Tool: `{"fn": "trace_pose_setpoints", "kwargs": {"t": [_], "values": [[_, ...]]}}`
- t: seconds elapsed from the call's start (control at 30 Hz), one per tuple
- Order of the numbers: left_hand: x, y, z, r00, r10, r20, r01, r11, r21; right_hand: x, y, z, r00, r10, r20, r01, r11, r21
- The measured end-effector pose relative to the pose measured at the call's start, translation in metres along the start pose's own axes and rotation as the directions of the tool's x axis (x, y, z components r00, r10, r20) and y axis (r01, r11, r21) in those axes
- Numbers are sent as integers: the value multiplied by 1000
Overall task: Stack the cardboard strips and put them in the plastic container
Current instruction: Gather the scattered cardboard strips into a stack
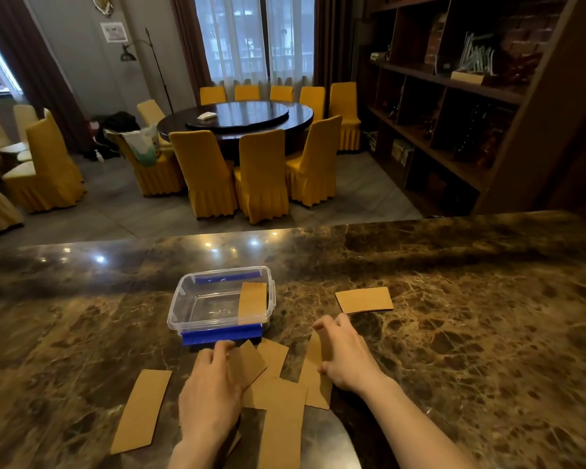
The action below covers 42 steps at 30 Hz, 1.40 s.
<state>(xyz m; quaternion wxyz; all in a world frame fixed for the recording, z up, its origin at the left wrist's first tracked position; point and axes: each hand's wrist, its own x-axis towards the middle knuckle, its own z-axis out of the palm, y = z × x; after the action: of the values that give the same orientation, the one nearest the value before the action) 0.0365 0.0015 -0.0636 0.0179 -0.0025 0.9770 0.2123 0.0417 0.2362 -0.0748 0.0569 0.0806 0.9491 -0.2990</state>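
Observation:
A clear plastic container (197, 301) with blue clips stands on the marble counter, lid off. One cardboard strip (252, 301) leans inside it against its right wall. Several brown cardboard strips (279, 411) lie overlapping in front of the container. My left hand (210, 397) rests on a strip (249, 363) near the blue front clip, fingers spread flat. My right hand (344, 357) is over another strip (313, 370), fingers apart and touching it. A lone strip (141, 411) lies to the left. Another short piece (364, 299) lies to the right of the container.
The dark marble counter (471, 316) stretches wide to both sides, and its far edge drops to a dining room floor. Beyond are a round table (237, 118) with yellow-covered chairs and wooden shelving (454, 96) at the right.

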Motion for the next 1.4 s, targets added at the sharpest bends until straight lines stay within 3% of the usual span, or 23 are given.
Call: {"fn": "trace_pose_setpoints", "kwargs": {"t": [0.13,0.37,0.5,0.63,0.87,1.1,1.2,1.27,1.33,1.4], "values": [[5,2,-10,999,-39,-38,28,967,-253,5,12,-9,998,62,-19,-60,990,127],[18,30,-4,987,157,-29,-151,857,-492,4,33,-55,997,66,-34,-42,877,479],[24,51,15,976,219,9,-186,850,-492,-8,44,-51,1000,11,6,-12,896,443],[17,75,37,939,317,133,-228,864,-449,-17,50,-29,995,70,-68,-39,924,380],[4,99,51,874,461,153,-341,807,-482,-22,54,-20,990,52,-129,-3,934,358],[9,66,32,935,320,150,-188,808,-558,-21,57,-17,982,61,-181,11,929,369],[18,39,19,972,222,72,-167,875,-455,-18,54,-17,975,65,-213,22,922,387],[23,24,13,984,179,16,-171,958,-231,-18,52,-17,975,52,-216,34,925,378],[24,20,14,985,149,85,-153,987,50,-18,52,-15,979,1,-203,68,940,333],[23,25,20,986,90,139,-115,976,185,-18,50,-12,983,-49,-176,99,952,288]]}}
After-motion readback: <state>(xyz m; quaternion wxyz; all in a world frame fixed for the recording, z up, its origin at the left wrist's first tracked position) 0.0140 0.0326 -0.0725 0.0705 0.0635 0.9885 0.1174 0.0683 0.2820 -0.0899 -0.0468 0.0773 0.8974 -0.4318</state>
